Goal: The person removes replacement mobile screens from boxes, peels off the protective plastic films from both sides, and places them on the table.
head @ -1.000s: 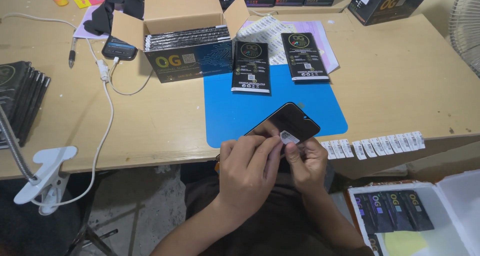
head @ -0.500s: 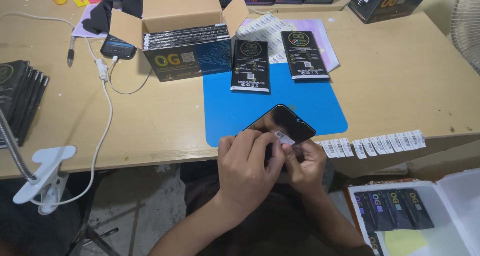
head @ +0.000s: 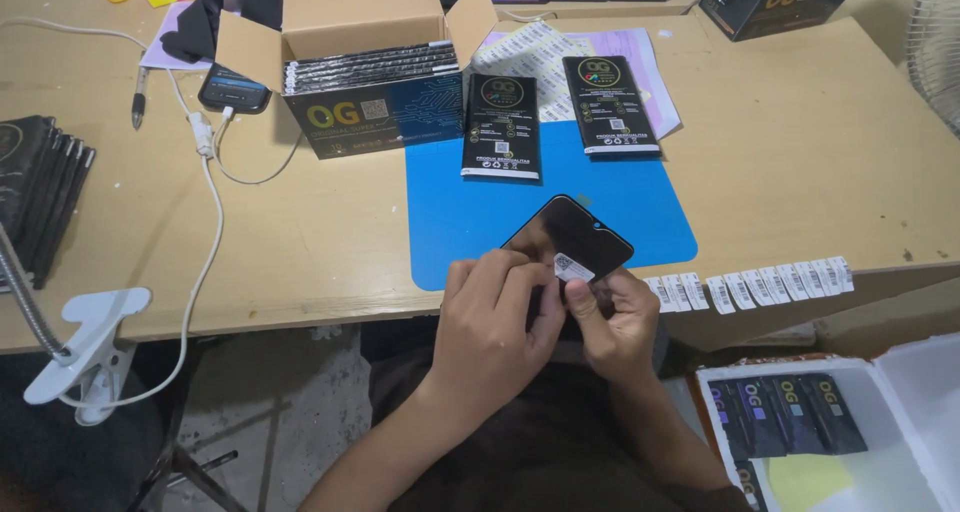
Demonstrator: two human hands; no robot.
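I hold a black phone screen panel [head: 572,234] tilted above the near edge of the blue mat [head: 460,222]. My left hand [head: 492,322] grips its lower left side, fingers curled over the edge. My right hand [head: 612,324] holds the lower right side, and its thumb presses a small white sticker label [head: 573,268] onto the panel. A row of similar white labels [head: 760,284] is stuck along the table's front edge just right of my right hand.
Two black flat packages [head: 503,125] [head: 609,104] lie at the mat's far side. An open cardboard box [head: 365,92] of black packages stands left of them. A white cable [head: 205,222], clamp lamp [head: 85,342], black stack [head: 40,187] and lower-right open box [head: 800,417] surround the table.
The panel and both hands stay near the mat's front edge. My right thumb has shifted slightly on the white label; the view has tilted a little.
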